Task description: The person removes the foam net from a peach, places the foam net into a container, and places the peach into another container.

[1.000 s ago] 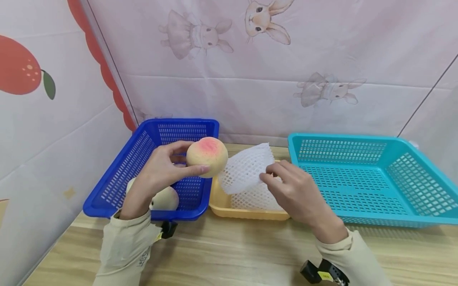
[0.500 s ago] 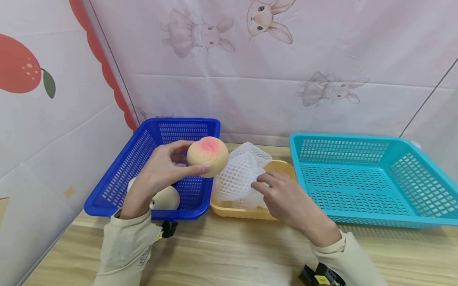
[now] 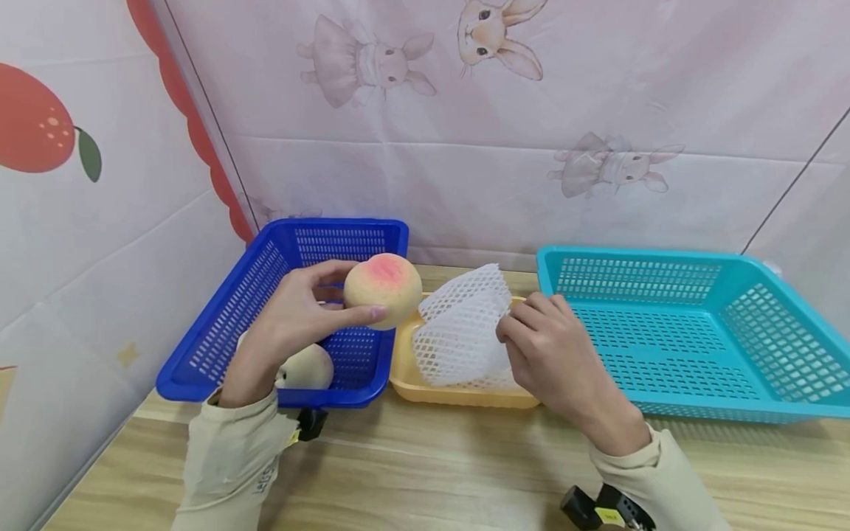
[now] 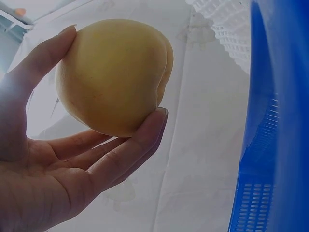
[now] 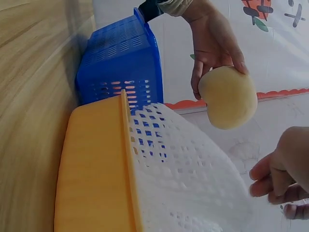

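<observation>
My left hand (image 3: 292, 324) grips a peach (image 3: 383, 291), pale yellow with a pink blush on top, above the right side of the blue basket. In the left wrist view, thumb and fingers (image 4: 130, 154) wrap the peach from opposite sides. My right hand (image 3: 558, 361), fingers curled, pinches the right edge of a white foam fruit net (image 3: 461, 339) over the yellow tray (image 3: 458, 397). The right wrist view has the foam net (image 5: 188, 169) rising out of the tray up to the right fingertips (image 5: 260, 186).
The blue basket (image 3: 378, 380) at the left holds more pale peaches (image 3: 308, 367), partly behind the left wrist. A turquoise basket (image 3: 664, 407) stands at the right. All sit on a wooden table (image 3: 425, 464) against a rabbit-print cloth backdrop (image 3: 465, 184).
My right hand dipped left and down with the net crumpling, then came back right and up, and the net is stretched out again. The left hand with the peach has barely moved.
</observation>
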{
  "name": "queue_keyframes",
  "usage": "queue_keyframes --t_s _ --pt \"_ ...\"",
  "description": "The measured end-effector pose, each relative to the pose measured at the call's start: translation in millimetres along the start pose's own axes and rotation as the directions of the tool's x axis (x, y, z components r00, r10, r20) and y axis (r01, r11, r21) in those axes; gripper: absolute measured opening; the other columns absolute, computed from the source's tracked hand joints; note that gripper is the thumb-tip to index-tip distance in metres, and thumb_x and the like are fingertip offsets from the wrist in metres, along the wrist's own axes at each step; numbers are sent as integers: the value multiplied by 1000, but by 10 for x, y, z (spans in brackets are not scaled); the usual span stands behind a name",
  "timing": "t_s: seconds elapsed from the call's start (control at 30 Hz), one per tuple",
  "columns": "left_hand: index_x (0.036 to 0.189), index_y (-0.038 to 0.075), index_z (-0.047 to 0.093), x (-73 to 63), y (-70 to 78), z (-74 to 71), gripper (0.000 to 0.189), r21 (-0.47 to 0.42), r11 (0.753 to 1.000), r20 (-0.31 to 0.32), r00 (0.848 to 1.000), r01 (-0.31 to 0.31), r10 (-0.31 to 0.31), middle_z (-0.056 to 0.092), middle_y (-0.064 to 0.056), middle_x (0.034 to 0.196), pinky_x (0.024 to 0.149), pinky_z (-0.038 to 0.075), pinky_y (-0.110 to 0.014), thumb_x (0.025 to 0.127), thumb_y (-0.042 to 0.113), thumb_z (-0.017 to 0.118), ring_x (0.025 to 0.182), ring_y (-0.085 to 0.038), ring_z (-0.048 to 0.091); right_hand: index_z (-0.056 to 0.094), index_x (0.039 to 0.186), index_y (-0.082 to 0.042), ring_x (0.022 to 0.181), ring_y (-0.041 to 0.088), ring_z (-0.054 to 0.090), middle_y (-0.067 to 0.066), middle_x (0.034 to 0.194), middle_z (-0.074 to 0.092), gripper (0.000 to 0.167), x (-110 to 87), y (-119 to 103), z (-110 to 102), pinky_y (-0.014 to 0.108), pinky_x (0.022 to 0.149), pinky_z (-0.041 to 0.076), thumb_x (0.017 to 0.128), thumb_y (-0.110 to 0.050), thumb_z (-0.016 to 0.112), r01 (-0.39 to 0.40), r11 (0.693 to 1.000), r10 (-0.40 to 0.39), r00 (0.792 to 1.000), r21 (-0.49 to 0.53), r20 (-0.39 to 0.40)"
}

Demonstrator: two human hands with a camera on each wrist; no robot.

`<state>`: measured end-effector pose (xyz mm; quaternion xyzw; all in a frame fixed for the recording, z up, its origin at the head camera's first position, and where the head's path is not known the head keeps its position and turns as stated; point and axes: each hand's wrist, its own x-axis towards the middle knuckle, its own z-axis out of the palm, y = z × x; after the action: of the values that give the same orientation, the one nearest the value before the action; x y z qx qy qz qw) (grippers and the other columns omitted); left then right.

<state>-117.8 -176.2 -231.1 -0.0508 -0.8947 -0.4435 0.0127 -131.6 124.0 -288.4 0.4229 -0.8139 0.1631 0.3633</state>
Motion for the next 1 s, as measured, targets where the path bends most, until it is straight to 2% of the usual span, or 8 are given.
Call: queue_keyframes --t_s 0.13,0.33,0.53,0.73,0.87,1.0 --pt "131 8 57 -3 1 0 68 -1 1000 1 1000 -5 5 61 -10 124 83 55 -42 74 35 84 106 -28 64 62 86 -5 78 24 55 5 82 62 21 -8 0 -7 35 64 40 74 12 60 -50 999 50 998 1 42" --pt "132 8 56 -3 11 -17 71 5 1000 -3 1000 0 0 61 -11 126 83 55 -43 74 38 83 107 -29 63 62 85 -4 78 26 54 6 83 59 23 14 5 -23 35 62 40 71 15 57 -53 998 53 998 27 -24" --pt "133 11 55 -69 1 -85 73 2 999 0 999 44 -44 59 -10 127 82 55 -42 73 44 82 110 -29 62 62 84 -4 75 23 54 5 80 60 19 12 -53 28 33 58 39 73 11 59 -75 996 76 997 39 -19" --pt "134 10 54 -136 -49 -170 75 12 999 -2 999 51 -51 58 -13 128 78 57 -39 74 47 80 111 -32 61 61 84 -3 58 17 52 3 70 57 4 42 -197 152 33 55 42 80 -4 61 -132 991 132 991 15 -35" --pt "134 9 54 -172 -109 -247 74 62 997 -9 999 44 -44 59 -15 127 78 57 -40 76 47 79 110 -34 61 58 82 -6 53 15 49 1 66 56 11 84 -365 241 27 45 39 87 -16 60 -190 982 190 982 8 3" --pt "134 7 53 -194 -173 -331 74 113 993 -22 999 41 -39 59 -17 126 75 57 -38 77 47 78 107 -34 62 55 79 -10 57 17 52 -1 67 55 17 149 -544 321 28 44 41 91 -22 59 -253 967 253 967 3 44"
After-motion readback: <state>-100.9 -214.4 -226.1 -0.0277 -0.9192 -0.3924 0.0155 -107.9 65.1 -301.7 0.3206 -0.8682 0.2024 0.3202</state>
